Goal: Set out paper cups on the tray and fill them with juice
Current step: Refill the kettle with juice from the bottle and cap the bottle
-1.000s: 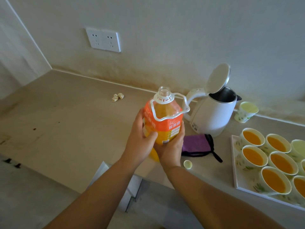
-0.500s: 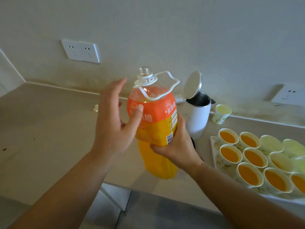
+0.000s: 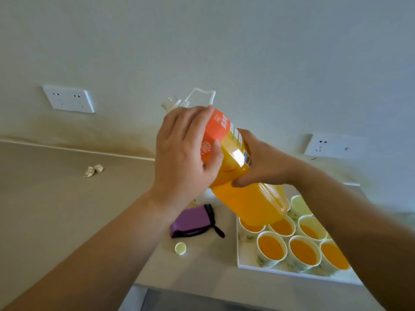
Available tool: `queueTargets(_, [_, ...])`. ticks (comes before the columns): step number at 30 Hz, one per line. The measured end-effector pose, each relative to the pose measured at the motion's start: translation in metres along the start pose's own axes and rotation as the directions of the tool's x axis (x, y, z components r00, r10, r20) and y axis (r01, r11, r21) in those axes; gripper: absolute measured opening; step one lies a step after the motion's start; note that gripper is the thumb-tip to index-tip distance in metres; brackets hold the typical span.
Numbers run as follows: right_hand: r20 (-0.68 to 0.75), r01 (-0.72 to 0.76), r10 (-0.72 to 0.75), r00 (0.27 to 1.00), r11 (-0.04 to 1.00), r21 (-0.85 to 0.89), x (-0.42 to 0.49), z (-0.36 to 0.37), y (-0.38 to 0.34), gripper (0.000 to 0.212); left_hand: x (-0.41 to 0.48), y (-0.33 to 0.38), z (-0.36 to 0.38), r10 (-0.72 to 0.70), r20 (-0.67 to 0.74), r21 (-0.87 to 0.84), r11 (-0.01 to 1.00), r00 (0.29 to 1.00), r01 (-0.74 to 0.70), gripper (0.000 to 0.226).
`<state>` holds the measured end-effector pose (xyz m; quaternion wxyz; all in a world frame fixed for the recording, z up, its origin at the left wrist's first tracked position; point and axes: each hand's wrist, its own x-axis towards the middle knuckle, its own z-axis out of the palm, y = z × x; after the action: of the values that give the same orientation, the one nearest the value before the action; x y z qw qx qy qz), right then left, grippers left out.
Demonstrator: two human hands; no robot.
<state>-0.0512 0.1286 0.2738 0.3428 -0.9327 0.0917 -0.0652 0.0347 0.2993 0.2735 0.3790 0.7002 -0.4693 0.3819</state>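
Below my grip, a white tray (image 3: pixel 244 264) carries paper cups (image 3: pixel 271 246), most of them full of orange juice. One pale cup (image 3: pixel 302 204) behind them looks empty. The bottle cap (image 3: pixel 180 248) lies on the counter (image 3: pixel 67 209) under my left wrist. My left hand (image 3: pixel 184 151) wraps the orange label and my right hand (image 3: pixel 262 162) clamps the juice bottle (image 3: pixel 244 198) lower down, likely sharing its weight. Beyond my fingers the open neck (image 3: pixel 170 104) points up and away, probably so nothing spills yet.
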Motion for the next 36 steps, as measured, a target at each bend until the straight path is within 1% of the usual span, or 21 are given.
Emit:
queueTargets(6, [0.108, -0.015, 0.029, 0.994, 0.992, -0.123, 0.005, -0.059, 0.057, 0.105, -0.001, 0.033, 0.049, -0.074, 0.1, -0.103, 0.991, 0.992, 0.084, 0.051])
queueTargets(10, [0.146, -0.065, 0.097, 0.984, 0.975, -0.212, 0.01, -0.083, 0.091, 0.107, -0.009, 0.053, 0.09, -0.149, 0.22, -0.072, 0.983, 0.964, 0.168, 0.064])
queueTargets(12, [0.156, -0.094, 0.14, 0.978, 0.957, -0.273, 0.014, -0.088, 0.105, 0.109, -0.011, 0.059, 0.106, -0.208, 0.288, -0.047, 0.972, 0.935, 0.23, 0.067])
queueTargets(15, [0.162, -0.134, 0.204, 0.966, 0.922, -0.362, 0.02, -0.094, 0.121, 0.111, -0.011, 0.062, 0.126, -0.29, 0.397, 0.005, 0.95, 0.871, 0.313, 0.071])
queueTargets(17, [0.168, -0.157, 0.243, 0.955, 0.899, -0.408, 0.025, -0.097, 0.129, 0.112, -0.01, 0.059, 0.139, -0.308, 0.447, 0.039, 0.944, 0.84, 0.326, 0.069])
queueTargets(20, [0.176, -0.182, 0.291, 0.94, 0.868, -0.461, 0.034, -0.096, 0.134, 0.111, -0.011, 0.05, 0.156, -0.329, 0.528, 0.024, 0.928, 0.783, 0.373, 0.068])
queueTargets(26, [0.186, -0.22, 0.351, 0.918, 0.839, -0.497, 0.055, -0.091, 0.135, 0.11, -0.01, 0.033, 0.171, -0.382, 0.568, -0.029, 0.876, 0.729, 0.482, 0.072])
queueTargets(30, [0.193, -0.211, 0.373, 0.908, 0.802, -0.558, 0.068, -0.086, 0.136, 0.111, -0.015, 0.023, 0.178, -0.41, 0.605, -0.04, 0.84, 0.682, 0.541, 0.074])
queueTargets(36, [0.198, -0.187, 0.387, 0.901, 0.756, -0.628, 0.081, -0.083, 0.135, 0.109, -0.022, 0.014, 0.184, -0.419, 0.668, -0.025, 0.813, 0.615, 0.582, 0.082])
